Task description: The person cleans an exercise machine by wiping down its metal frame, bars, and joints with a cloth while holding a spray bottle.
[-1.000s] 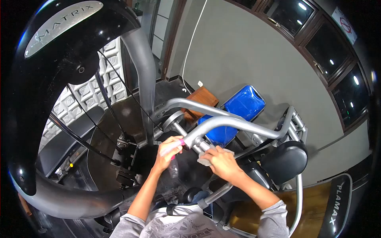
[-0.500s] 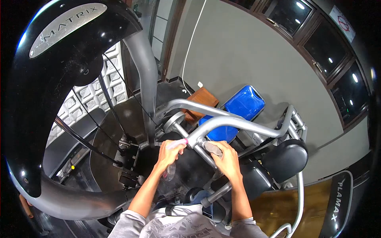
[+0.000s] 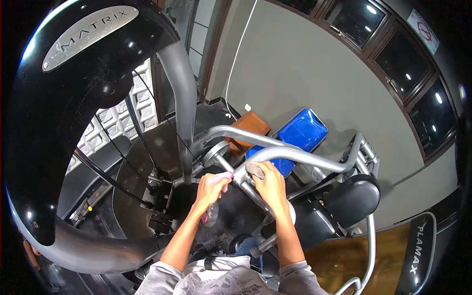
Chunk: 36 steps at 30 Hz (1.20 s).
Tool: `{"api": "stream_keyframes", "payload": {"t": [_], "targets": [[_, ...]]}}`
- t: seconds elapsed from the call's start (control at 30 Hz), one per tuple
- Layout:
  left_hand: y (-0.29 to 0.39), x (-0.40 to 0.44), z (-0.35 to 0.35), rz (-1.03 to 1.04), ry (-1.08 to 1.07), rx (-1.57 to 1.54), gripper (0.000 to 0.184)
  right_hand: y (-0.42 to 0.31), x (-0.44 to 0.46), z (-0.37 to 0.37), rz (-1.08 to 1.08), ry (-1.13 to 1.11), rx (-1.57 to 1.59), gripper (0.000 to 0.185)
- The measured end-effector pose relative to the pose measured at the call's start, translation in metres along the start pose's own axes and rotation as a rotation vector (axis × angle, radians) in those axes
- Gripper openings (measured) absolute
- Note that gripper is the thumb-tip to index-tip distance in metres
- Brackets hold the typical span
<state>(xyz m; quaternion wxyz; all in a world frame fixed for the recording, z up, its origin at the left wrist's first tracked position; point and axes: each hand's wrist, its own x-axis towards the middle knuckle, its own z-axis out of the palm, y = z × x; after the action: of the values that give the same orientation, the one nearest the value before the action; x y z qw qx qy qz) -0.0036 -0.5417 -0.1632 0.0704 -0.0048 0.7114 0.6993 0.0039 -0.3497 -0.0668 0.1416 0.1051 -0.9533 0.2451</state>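
Note:
My left hand [image 3: 210,191] is wrapped round the pink and white top of a spray bottle [image 3: 211,215], whose clear body hangs below the fingers. The pink nozzle is beside the end of a silver machine bar [image 3: 290,153]. My right hand [image 3: 270,184] grips a grey cloth [image 3: 255,170] and presses it against the curved bar near its lower end. A thinner silver rod [image 3: 254,196] runs below both hands.
A large black machine frame [image 3: 73,123] with cables fills the left. Behind the bars are a blue padded seat [image 3: 304,129] and a brown wooden box [image 3: 250,129]. Black pads [image 3: 351,195] and a gold PLAMAX panel [image 3: 364,253] are at the right.
My right hand has moved with the cloth from the lower rod up and left onto the curved bar. My left hand, still round the bottle, has shifted slightly.

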Motion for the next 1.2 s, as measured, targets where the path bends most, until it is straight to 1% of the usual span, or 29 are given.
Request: {"api": "stream_keyframes", "payload": {"t": [0.17,0.23,0.27,0.3,0.37,0.4,0.43,0.5,0.53,0.57,0.63,0.67,0.73,0.77,0.83,0.87,0.97,1.0,1.03,1.1,1.13,1.17,1.2], "targets": [[0.008,-0.015,-0.011,0.011,-0.009,-0.019,0.031,0.002,0.009,0.018,-0.057,-0.007,-0.065,0.027],[0.001,-0.020,-0.015,0.019,0.007,-0.053,0.030,0.003,0.014,0.032,-0.090,-0.093,-0.162,0.025],[-0.002,-0.022,-0.018,0.026,0.023,-0.088,0.030,0.005,0.012,0.043,-0.150,-0.070,-0.197,0.024],[-0.005,-0.024,-0.020,0.025,0.025,-0.089,0.030,0.001,0.011,0.045,-0.151,-0.071,-0.196,0.024],[-0.011,-0.028,-0.025,0.028,0.054,-0.175,0.029,-0.006,0.008,0.045,-0.282,-0.231,-0.134,0.026],[-0.015,-0.028,-0.027,0.042,0.047,-0.211,0.028,-0.007,0.009,0.042,-0.306,-0.279,-0.090,0.029],[-0.018,-0.030,-0.029,0.042,0.051,-0.213,0.028,-0.003,0.015,0.038,-0.310,-0.281,-0.089,0.029],[-0.021,-0.034,-0.032,0.071,0.031,-0.217,0.027,0.009,0.035,0.027,-0.387,-0.456,0.017,0.031],[-0.023,-0.036,-0.032,0.070,0.037,-0.219,0.027,0.005,0.046,0.019,-0.323,-0.493,-0.065,0.032],[-0.024,-0.038,-0.033,0.075,0.040,-0.229,0.026,0.014,0.057,0.023,-0.324,-0.454,-0.207,0.033],[-0.023,-0.044,-0.034,0.078,0.049,-0.237,0.026,0.023,0.083,0.024,-0.239,-0.501,-0.299,0.036],[-0.020,-0.048,-0.035,0.078,0.041,-0.233,0.025,0.022,0.091,0.028,-0.244,-0.503,-0.297,0.036],[-0.017,-0.054,-0.036,0.079,0.037,-0.230,0.025,0.017,0.100,0.034,-0.155,-0.657,-0.408,0.037],[-0.017,-0.057,-0.035,0.066,0.047,-0.234,0.025,0.013,0.101,0.041,-0.157,-0.659,-0.409,0.037],[-0.019,-0.059,-0.034,0.055,0.060,-0.239,0.024,0.002,0.102,0.062,-0.123,-0.793,-0.487,0.039],[-0.022,-0.059,-0.034,0.053,0.055,-0.249,0.024,-0.004,0.103,0.070,-0.166,-0.808,-0.533,0.039],[-0.026,-0.058,-0.035,0.053,0.044,-0.265,0.024,-0.015,0.103,0.082,-0.190,-0.865,-0.554,0.040],[-0.027,-0.058,-0.034,0.053,0.037,-0.272,0.024,-0.018,0.100,0.079,-0.262,-0.850,-0.550,0.039],[-0.028,-0.057,-0.032,0.055,0.031,-0.273,0.024,-0.021,0.097,0.075,-0.256,-0.848,-0.552,0.039],[-0.030,-0.054,-0.028,0.040,0.059,-0.334,0.023,-0.024,0.087,0.065,-0.325,-0.840,-0.519,0.041],[-0.028,-0.053,-0.027,0.042,0.055,-0.333,0.023,-0.021,0.075,0.059,-0.361,-0.730,-0.374,0.037],[-0.025,-0.053,-0.027,0.039,0.045,-0.339,0.023,-0.020,0.063,0.053,-0.337,-0.694,-0.359,0.029],[-0.024,-0.054,-0.027,0.034,0.036,-0.346,0.023,-0.022,0.046,0.044,-0.309,-0.592,-0.278,0.029]]}}
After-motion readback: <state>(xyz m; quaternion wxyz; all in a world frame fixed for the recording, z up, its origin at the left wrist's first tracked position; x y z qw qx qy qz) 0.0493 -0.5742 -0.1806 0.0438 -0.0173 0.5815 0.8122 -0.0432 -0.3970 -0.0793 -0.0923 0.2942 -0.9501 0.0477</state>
